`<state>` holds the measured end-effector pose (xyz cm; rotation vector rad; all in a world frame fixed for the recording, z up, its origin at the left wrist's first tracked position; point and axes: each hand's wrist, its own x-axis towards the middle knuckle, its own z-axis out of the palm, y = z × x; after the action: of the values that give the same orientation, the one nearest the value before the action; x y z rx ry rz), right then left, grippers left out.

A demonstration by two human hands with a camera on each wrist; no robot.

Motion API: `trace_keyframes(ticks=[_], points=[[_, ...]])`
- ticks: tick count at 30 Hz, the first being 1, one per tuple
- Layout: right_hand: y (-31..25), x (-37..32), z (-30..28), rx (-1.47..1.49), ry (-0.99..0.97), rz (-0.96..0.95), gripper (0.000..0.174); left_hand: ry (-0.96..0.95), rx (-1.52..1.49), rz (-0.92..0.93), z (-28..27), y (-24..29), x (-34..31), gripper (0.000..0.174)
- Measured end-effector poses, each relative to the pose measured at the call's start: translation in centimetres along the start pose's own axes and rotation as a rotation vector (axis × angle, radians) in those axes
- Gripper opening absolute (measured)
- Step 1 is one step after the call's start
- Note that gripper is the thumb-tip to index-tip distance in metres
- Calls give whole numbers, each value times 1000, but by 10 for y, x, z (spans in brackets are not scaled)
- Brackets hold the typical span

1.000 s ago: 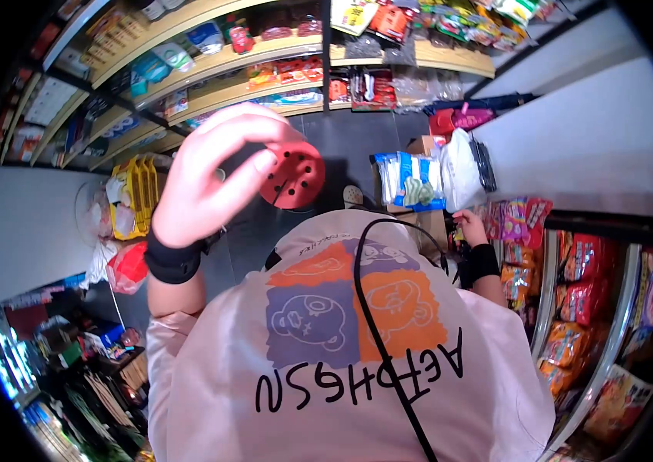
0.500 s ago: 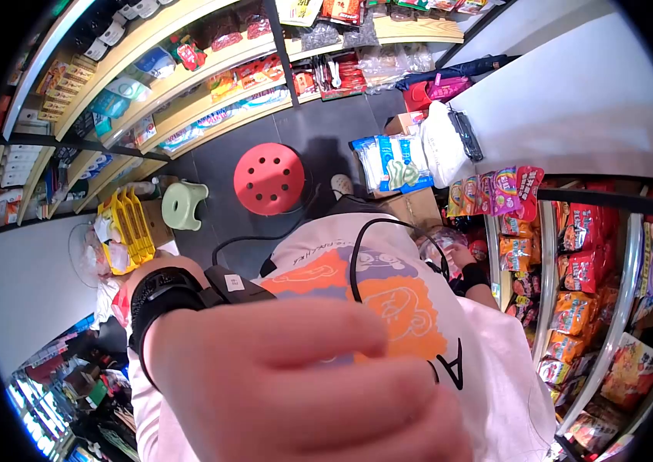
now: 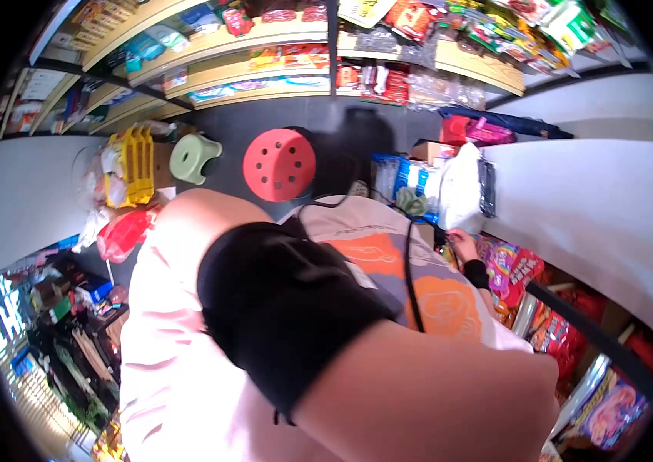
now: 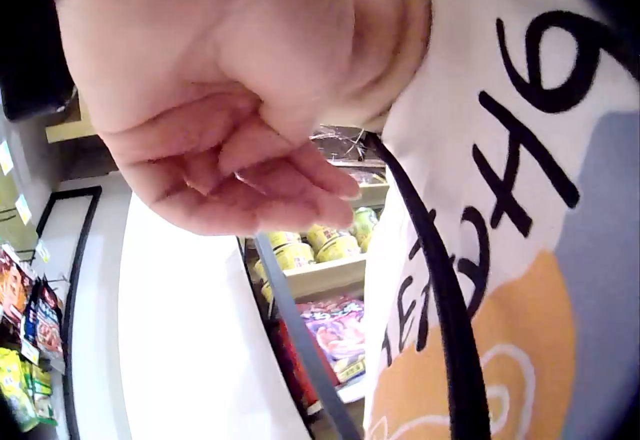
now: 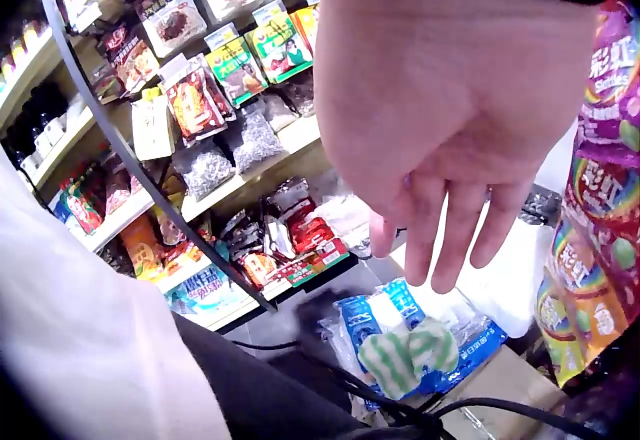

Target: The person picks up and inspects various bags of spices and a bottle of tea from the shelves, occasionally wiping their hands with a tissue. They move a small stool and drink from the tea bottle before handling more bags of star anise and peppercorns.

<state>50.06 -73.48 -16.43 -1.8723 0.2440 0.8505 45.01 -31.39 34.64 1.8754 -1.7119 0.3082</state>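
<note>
Across the front of the shirt, close to the camera, reaches the left arm with a black wristband (image 3: 288, 308); the left hand (image 3: 426, 393) fills the lower right of the head view. In the left wrist view the left hand (image 4: 220, 110) has loosely curled fingers and holds nothing, beside the printed shirt (image 4: 540, 190) and a black cable (image 4: 430, 240). The right hand (image 3: 462, 245) hangs low at the person's side. Its fingers, in the right wrist view, point down relaxed and empty; that hand (image 5: 450, 130) appears above a blue-and-white package (image 5: 400, 310) and near colourful candy bags (image 5: 600, 190).
A red round stool (image 3: 279, 165) and a green stool (image 3: 195, 159) stand on the dark floor. Stocked shelves (image 3: 288, 31) run along the far side. Yellow packages (image 3: 138, 165) and a red bag (image 3: 122, 233) are at left; a white bag (image 3: 461, 187) is at right.
The left hand has come from over the red stool, down and across the shirt toward the lower right. The right hand stays low at the side; the head view has shifted.
</note>
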Motion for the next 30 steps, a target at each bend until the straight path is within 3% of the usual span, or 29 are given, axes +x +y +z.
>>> trace_keyframes(ticks=[4,6,7,8,12,14,15,16,20,23,24,26,27,28,30], points=[[25,24,-36,-79,-54,-43,19,-68,-56,-64,15,-51,-7,17],[77,43,-61,2,-107,-43,20,-22,-160,-297,18,-74,-40,13],[42,19,-53,9,-19,58,19,13,-215,-412,19,-86,-57,11],[50,21,-56,45,-15,79,19,-49,-253,-594,8,-90,-81,16],[70,26,-56,49,21,67,21,183,-66,-1305,1,-82,-146,13],[80,29,-51,69,30,65,21,142,-113,-1581,1,-82,-175,29],[89,33,-46,139,31,39,20,112,-177,-1626,2,-87,-201,44],[95,37,-38,208,33,11,19,216,-275,-1695,4,-97,-205,54],[75,30,-17,200,77,32,16,191,-342,-1496,3,-159,-197,52],[144,53,0,438,58,-40,17,114,-399,-1357,7,-211,-161,53],[140,49,7,381,86,-27,17,39,-424,-1233,10,-232,-158,52],[122,42,25,267,151,2,17,14,-510,-1183,25,-266,-145,52],[118,44,44,619,159,35,18,-47,-532,-1233,36,-286,-143,51],[101,47,56,447,141,-55,20,-109,-552,-1281,50,-307,-143,51],[58,55,81,105,124,-222,25,-346,-457,-1110,96,-355,-163,41]])
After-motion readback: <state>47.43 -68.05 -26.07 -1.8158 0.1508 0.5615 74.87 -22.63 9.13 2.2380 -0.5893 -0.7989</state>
